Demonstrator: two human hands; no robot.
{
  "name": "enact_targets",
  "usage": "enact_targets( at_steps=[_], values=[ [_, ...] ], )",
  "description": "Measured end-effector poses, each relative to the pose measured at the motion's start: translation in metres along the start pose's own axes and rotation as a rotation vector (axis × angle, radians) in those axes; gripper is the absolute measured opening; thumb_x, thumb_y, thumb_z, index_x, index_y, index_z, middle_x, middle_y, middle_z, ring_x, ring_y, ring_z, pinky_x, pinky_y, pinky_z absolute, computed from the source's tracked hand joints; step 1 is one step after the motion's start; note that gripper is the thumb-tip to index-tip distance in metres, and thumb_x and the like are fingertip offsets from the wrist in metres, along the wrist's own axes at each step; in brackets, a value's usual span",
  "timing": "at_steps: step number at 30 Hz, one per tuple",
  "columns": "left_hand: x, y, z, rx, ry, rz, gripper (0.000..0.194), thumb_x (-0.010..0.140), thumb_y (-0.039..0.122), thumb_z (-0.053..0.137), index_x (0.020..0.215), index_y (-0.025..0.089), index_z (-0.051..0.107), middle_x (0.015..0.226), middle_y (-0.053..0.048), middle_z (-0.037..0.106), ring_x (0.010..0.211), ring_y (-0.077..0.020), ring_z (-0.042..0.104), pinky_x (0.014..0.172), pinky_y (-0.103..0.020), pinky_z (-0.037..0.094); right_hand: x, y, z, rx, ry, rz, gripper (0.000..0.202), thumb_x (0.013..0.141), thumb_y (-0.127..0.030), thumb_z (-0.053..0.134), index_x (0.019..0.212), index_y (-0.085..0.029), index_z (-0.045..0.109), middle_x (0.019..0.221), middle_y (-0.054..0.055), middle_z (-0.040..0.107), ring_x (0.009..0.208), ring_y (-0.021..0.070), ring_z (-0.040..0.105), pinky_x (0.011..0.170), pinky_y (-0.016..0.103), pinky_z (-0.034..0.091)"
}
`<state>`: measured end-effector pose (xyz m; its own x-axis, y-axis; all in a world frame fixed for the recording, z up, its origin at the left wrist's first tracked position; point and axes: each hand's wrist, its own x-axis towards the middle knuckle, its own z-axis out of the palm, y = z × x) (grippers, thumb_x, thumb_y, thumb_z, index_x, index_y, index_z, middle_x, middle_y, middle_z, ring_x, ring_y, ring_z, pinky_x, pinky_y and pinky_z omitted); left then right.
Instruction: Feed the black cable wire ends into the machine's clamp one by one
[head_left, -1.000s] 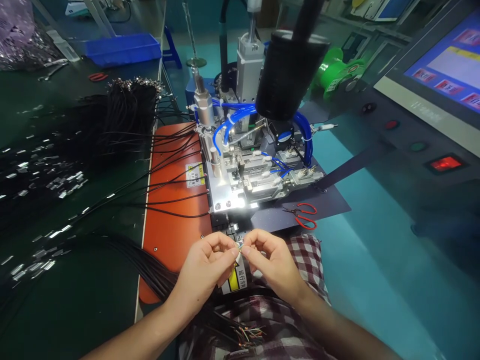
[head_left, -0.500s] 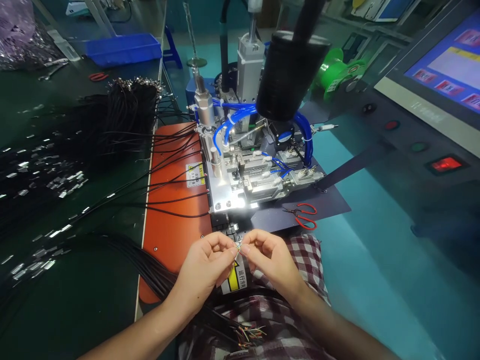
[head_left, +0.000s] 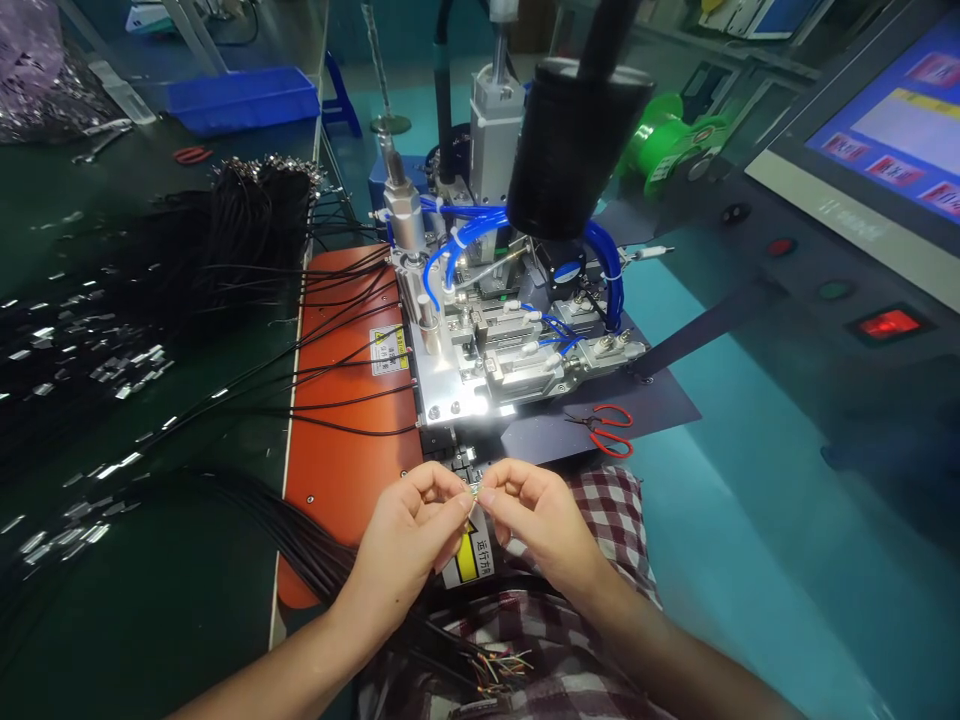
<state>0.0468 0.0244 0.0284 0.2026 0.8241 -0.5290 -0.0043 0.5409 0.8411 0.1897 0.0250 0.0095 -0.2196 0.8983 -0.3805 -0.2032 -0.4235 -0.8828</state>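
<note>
My left hand [head_left: 416, 525] and my right hand [head_left: 536, 515] meet fingertip to fingertip at the near edge of the machine. Thin coloured wires [head_left: 475, 492] are pinched between the thumbs and forefingers of both. Most of the wires' length is hidden by the fingers. Just below lies a label with a yellow arrow [head_left: 466, 558]. A bundle of black cables [head_left: 315, 555] passes under my left forearm to my lap, where its stripped ends show coloured wires [head_left: 499, 668]. Ahead stands the metal machine [head_left: 495, 350] with blue air tubes [head_left: 472, 230].
Black cables lie across the orange plate [head_left: 337, 340] into the machine's left side. Red-handled scissors [head_left: 611, 430] rest on the dark plate at right. A dark cable pile [head_left: 247, 220] and blue tray [head_left: 244, 100] sit on the left table. A control panel with screen [head_left: 892, 150] stands right.
The view has shifted very slightly. Both hands keep their pinch, and the wires between the fingertips have turned a little.
</note>
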Motion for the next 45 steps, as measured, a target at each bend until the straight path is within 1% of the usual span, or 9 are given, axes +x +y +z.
enact_targets(
  at_steps=[5, 10, 17, 26, 32, 37, 40, 42, 45],
  values=[
    [0.002, -0.001, -0.001, -0.027, -0.011, 0.005, 0.019, 0.079, 0.030, 0.060, 0.072, 0.016, 0.048, 0.045, 0.009, 0.041, 0.038, -0.0030, 0.029, 0.037, -0.016, 0.019, -0.004, 0.000, 0.003, -0.108, 0.074, -0.097, 0.013, 0.076, -0.025, 0.062, 0.070, -0.016, 0.055, 0.054, -0.006, 0.047, 0.048, 0.0071, 0.042, 0.048, 0.020, 0.035],
    [0.002, 0.001, 0.000, -0.045, -0.011, -0.015, 0.019, 0.078, 0.028, 0.061, 0.072, 0.015, 0.049, 0.045, 0.009, 0.042, 0.035, -0.0020, 0.028, 0.036, -0.015, 0.018, 0.001, 0.005, -0.002, -0.012, 0.002, -0.038, 0.016, 0.076, -0.029, 0.063, 0.072, -0.015, 0.056, 0.052, -0.006, 0.048, 0.045, 0.0070, 0.043, 0.046, 0.020, 0.036],
    [0.002, 0.003, -0.001, -0.045, -0.035, -0.004, 0.020, 0.078, 0.030, 0.060, 0.071, 0.014, 0.050, 0.042, 0.009, 0.041, 0.035, -0.0024, 0.028, 0.036, -0.015, 0.019, 0.001, 0.001, -0.007, -0.143, 0.004, -0.091, 0.013, 0.078, -0.028, 0.061, 0.077, -0.015, 0.061, 0.059, -0.003, 0.054, 0.050, 0.0085, 0.048, 0.048, 0.020, 0.041],
    [0.002, 0.003, -0.003, -0.009, -0.053, 0.018, 0.021, 0.078, 0.031, 0.061, 0.071, 0.014, 0.049, 0.046, 0.008, 0.044, 0.036, -0.0026, 0.030, 0.036, -0.015, 0.023, -0.002, 0.002, -0.005, -0.376, 0.061, -0.289, 0.012, 0.081, -0.022, 0.059, 0.070, -0.016, 0.058, 0.064, -0.001, 0.055, 0.055, 0.0096, 0.048, 0.052, 0.021, 0.040],
    [0.001, 0.007, -0.003, 0.083, 0.009, 0.070, 0.019, 0.077, 0.032, 0.061, 0.077, 0.015, 0.053, 0.041, 0.011, 0.038, 0.034, -0.0036, 0.030, 0.034, -0.014, 0.022, 0.005, 0.001, -0.003, -0.171, 0.017, -0.173, 0.014, 0.082, -0.024, 0.059, 0.070, -0.016, 0.054, 0.056, -0.006, 0.047, 0.046, 0.0063, 0.042, 0.045, 0.019, 0.035],
    [0.002, 0.006, -0.001, 0.083, 0.049, 0.137, 0.013, 0.079, 0.029, 0.058, 0.078, 0.016, 0.054, 0.045, 0.010, 0.041, 0.033, -0.0033, 0.028, 0.032, -0.015, 0.020, 0.012, 0.007, -0.001, -0.010, -0.034, -0.112, 0.018, 0.080, -0.027, 0.060, 0.069, -0.016, 0.053, 0.056, -0.006, 0.044, 0.044, 0.0047, 0.037, 0.043, 0.018, 0.029],
    [0.004, 0.007, -0.004, 0.184, 0.018, 0.183, 0.009, 0.081, 0.026, 0.056, 0.082, 0.017, 0.056, 0.050, 0.008, 0.044, 0.037, -0.0047, 0.031, 0.035, -0.017, 0.023, 0.014, 0.007, -0.004, -0.018, -0.036, -0.104, 0.018, 0.080, -0.029, 0.061, 0.070, -0.016, 0.053, 0.056, -0.006, 0.045, 0.044, 0.0049, 0.037, 0.042, 0.018, 0.029],
    [0.005, 0.008, -0.009, 0.341, 0.013, 0.243, 0.005, 0.082, 0.022, 0.055, 0.086, 0.018, 0.056, 0.059, 0.006, 0.049, 0.044, -0.0065, 0.038, 0.040, -0.018, 0.030, 0.016, 0.005, -0.007, -0.054, -0.016, -0.101, 0.019, 0.079, -0.030, 0.061, 0.070, -0.015, 0.053, 0.056, -0.006, 0.045, 0.044, 0.0053, 0.037, 0.042, 0.019, 0.029],
    [0.009, 0.009, -0.018, 0.629, 0.088, 0.405, 0.004, 0.083, 0.017, 0.054, 0.083, 0.019, 0.058, 0.074, 0.002, 0.055, 0.062, -0.0106, 0.050, 0.055, -0.021, 0.039, 0.022, 0.002, -0.012, -0.102, 0.023, -0.088, 0.020, 0.078, -0.030, 0.062, 0.069, -0.015, 0.053, 0.056, -0.005, 0.048, 0.044, 0.0055, 0.036, 0.042, 0.019, 0.028]
  ],
)
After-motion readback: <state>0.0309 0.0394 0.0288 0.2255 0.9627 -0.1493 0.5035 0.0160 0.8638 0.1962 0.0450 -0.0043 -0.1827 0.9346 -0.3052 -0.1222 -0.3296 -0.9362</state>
